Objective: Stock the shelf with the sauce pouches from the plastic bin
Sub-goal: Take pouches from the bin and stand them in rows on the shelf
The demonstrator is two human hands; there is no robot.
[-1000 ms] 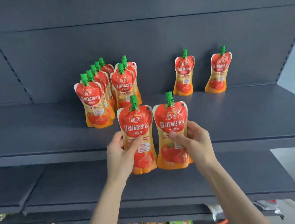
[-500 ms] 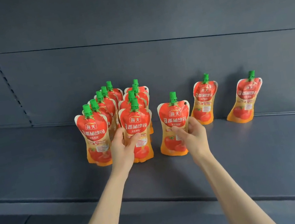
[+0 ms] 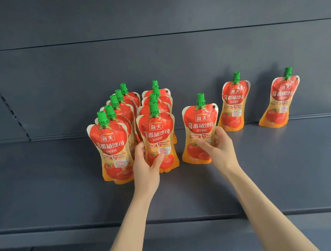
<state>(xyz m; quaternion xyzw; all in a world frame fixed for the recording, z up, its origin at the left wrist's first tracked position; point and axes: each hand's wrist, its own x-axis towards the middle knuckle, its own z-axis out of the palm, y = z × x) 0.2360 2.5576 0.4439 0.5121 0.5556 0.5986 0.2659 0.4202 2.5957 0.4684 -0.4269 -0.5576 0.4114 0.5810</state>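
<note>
Red and orange tomato sauce pouches with green caps stand on a dark grey shelf (image 3: 277, 161). My left hand (image 3: 147, 169) grips the lower part of one upright pouch (image 3: 157, 133) at the front of the second row. My right hand (image 3: 218, 149) holds another upright pouch (image 3: 200, 123) just to its right, base on the shelf. A left row of several pouches (image 3: 110, 144) runs back to the wall. Two single pouches lean against the back panel, one (image 3: 234, 102) near my right hand and one (image 3: 280, 98) farther right. The plastic bin is out of view.
The shelf's back panel (image 3: 149, 62) rises close behind the rows. The shelf's front edge (image 3: 46, 230) runs across below my forearms, with a lower shelf (image 3: 204, 249) beneath it.
Both hands carried their pouches up from below the shelf edge and set them onto the shelf, the left one in front of the second row, the right one beside it. The camera moved closer.
</note>
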